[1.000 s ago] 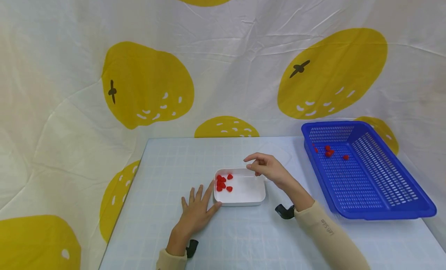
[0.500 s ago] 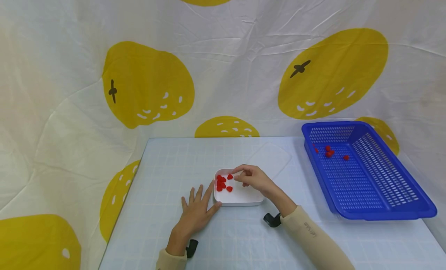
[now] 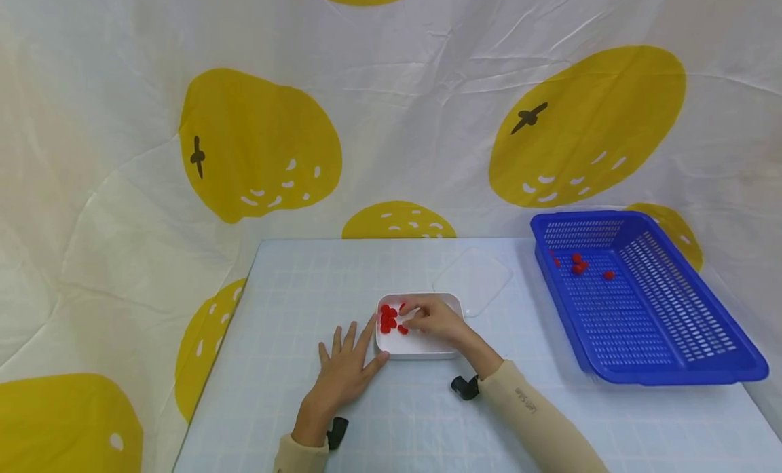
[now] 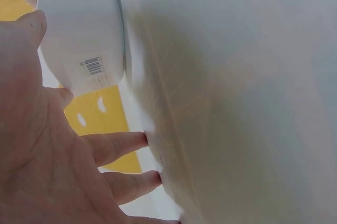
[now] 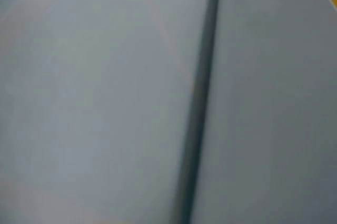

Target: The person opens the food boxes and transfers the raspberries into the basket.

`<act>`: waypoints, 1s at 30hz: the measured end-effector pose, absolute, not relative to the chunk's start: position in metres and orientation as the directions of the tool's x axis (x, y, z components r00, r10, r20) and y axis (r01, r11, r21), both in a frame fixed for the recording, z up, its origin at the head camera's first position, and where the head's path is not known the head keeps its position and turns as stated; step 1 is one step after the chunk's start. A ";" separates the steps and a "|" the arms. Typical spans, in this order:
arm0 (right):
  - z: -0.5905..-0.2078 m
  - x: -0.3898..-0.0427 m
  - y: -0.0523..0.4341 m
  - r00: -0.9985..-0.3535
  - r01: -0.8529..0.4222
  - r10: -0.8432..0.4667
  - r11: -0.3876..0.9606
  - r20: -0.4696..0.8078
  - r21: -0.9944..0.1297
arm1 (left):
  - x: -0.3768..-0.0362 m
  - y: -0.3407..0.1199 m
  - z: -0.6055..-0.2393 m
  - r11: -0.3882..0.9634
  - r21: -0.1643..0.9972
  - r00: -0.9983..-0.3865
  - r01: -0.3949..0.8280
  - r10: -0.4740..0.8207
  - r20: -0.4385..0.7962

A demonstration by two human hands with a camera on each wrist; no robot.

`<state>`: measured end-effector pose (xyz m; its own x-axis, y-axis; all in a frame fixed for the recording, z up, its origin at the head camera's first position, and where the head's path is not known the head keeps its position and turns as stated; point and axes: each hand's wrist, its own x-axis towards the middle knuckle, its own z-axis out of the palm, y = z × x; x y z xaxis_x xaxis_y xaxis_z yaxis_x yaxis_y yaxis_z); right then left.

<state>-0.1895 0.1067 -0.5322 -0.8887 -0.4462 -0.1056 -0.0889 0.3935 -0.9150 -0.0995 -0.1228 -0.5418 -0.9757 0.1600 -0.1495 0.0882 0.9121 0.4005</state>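
A white rectangular box [image 3: 427, 349] stands on the table, with several small red pieces [image 3: 387, 319], some roughly heart-shaped, grouped at its left end. My left hand [image 3: 344, 376] lies with fingers spread at the box's left side, index finger and thumb touching it. The left wrist view shows the left hand's palm [image 4: 42, 145] beside the box wall [image 4: 79, 29]. Inside the box, my right hand [image 3: 435, 320] reaches down over two separate red pieces, partly covering them. Its index finger and thumb are apart, and nothing visible is held between them. The remaining fingers are tucked under.
At the right stands a blue slotted basket [image 3: 672, 296] with several red pieces [image 3: 578, 265] near its far left corner. A clear flat lid-like sheet [image 3: 473, 281] lies behind the box. The right wrist view shows only blurred pale surfaces and a box edge [image 5: 200, 103].
My right hand has moved left and down, from the box's right rim to the red pieces inside. The left hand stays in place. The clear sheet is now less covered by the hand.
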 end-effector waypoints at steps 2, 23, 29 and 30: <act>-0.535 -0.189 0.106 -0.892 -0.096 -0.439 0.419 -0.108 -0.903 | -0.100 -0.123 -0.541 0.914 0.396 -0.976 0.090 0.161 -0.150; -0.533 -0.182 0.101 -0.906 -0.092 -0.393 0.551 -0.160 -0.829 | -0.101 -0.122 -0.542 0.918 0.387 -0.974 0.084 0.158 -0.164; -0.532 -0.183 0.102 -0.904 -0.077 -0.396 0.519 -0.160 -0.851 | -0.101 -0.121 -0.541 0.916 0.393 -0.975 0.082 0.156 -0.160; -0.532 -0.183 0.103 -0.903 -0.068 -0.395 0.514 -0.166 -0.855 | -0.101 -0.121 -0.542 0.916 0.393 -0.975 0.081 0.155 -0.160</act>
